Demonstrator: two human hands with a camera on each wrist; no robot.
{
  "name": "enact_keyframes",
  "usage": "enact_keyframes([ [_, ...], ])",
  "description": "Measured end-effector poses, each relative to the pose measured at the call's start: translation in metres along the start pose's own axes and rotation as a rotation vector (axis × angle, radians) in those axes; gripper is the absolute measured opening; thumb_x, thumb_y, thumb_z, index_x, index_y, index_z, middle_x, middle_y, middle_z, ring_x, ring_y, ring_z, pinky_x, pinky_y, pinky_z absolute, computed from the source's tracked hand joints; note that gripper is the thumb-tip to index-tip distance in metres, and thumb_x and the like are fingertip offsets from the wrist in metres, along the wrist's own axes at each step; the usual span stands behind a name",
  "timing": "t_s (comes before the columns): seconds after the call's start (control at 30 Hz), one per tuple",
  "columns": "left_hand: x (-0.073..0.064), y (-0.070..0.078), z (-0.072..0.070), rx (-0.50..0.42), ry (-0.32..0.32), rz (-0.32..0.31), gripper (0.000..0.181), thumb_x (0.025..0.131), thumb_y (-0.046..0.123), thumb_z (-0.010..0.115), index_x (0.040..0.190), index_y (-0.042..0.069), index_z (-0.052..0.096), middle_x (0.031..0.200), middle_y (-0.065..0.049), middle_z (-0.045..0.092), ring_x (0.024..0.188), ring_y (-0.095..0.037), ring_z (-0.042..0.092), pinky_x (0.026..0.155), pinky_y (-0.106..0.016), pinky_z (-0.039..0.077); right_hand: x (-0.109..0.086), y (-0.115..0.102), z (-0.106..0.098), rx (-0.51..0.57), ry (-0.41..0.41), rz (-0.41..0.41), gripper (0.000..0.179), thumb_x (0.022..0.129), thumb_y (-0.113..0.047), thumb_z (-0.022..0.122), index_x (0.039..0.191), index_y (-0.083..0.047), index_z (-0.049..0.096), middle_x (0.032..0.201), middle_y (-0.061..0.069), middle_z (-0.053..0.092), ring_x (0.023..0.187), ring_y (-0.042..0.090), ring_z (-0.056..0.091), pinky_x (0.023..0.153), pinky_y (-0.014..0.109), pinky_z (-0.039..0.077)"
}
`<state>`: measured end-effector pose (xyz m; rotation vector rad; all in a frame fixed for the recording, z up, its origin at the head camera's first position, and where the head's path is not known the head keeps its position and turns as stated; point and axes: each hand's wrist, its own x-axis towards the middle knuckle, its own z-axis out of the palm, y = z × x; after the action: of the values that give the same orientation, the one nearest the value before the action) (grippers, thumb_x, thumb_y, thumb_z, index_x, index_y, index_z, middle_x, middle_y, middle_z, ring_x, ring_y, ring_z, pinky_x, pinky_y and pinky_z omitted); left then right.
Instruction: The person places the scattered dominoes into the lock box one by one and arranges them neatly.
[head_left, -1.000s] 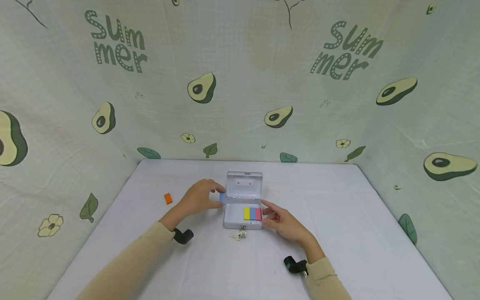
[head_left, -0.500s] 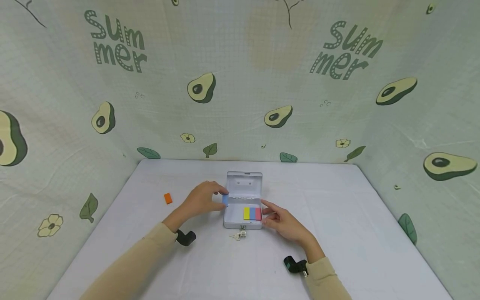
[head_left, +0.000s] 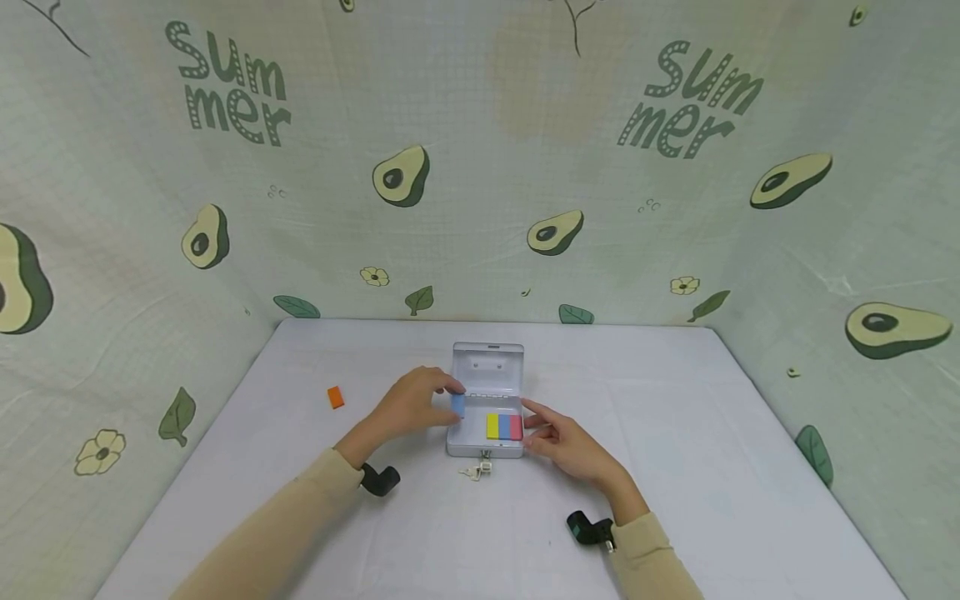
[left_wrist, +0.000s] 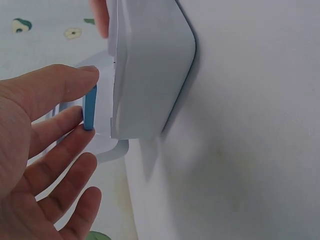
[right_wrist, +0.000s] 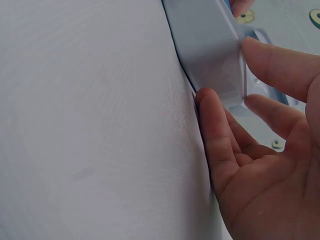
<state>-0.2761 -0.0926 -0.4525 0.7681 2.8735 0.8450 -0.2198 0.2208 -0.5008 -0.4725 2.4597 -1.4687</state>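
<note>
A small metal cash box [head_left: 465,452] stands on the table with its lid [head_left: 487,367] raised. My left hand [head_left: 408,400] pinches a thin blue block [head_left: 458,405] over the box's left part. In the left wrist view the blue block [left_wrist: 89,110] is upright between thumb and fingertips, beside the box rim. Inside, a yellow block [head_left: 492,427], another blue block [head_left: 505,427] and a pink block [head_left: 516,427] lie side by side at the right. My right hand [head_left: 566,446] rests against the box's right side, thumb and index fingertip at the rim.
Keys [head_left: 472,473] hang from the lock at the box front. An orange block [head_left: 335,397] lies on the white table [head_left: 675,467] to the left. A patterned cloth [head_left: 480,167] rises behind the table and along both sides.
My left hand has moved right and slightly toward me, carrying the blue block from the box's left edge to over its inside. The right hand stays at the box's side.
</note>
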Motion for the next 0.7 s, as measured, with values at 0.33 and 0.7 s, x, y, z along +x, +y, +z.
enact_keyframes([
  [0.33, 0.004, 0.001, 0.011, -0.019, -0.023, 0.0, 0.039, 0.083, 0.029, 0.092, 0.12, 0.023, 0.079, 0.109, 0.01, 0.07, 0.106, -0.015, 0.061, 0.091, -0.037, 0.054, 0.0, 0.0, 0.0, 0.008, -0.001, 0.003, 0.067, 0.103, -0.02, 0.072, 0.163, -0.013, 0.043, 0.142, 0.015, 0.062, 0.115, 0.024, 0.066, 0.087, 0.03, 0.052],
  [0.7, 0.004, 0.003, 0.018, -0.019, -0.018, 0.063, 0.039, 0.083, 0.025, 0.093, 0.118, 0.018, 0.079, 0.109, 0.004, 0.072, 0.107, -0.019, 0.062, 0.096, -0.042, 0.052, 0.001, 0.0, 0.0, 0.004, -0.003, 0.006, 0.067, 0.103, -0.02, 0.071, 0.163, -0.012, 0.043, 0.142, 0.015, 0.062, 0.113, 0.023, 0.066, 0.086, 0.029, 0.052],
])
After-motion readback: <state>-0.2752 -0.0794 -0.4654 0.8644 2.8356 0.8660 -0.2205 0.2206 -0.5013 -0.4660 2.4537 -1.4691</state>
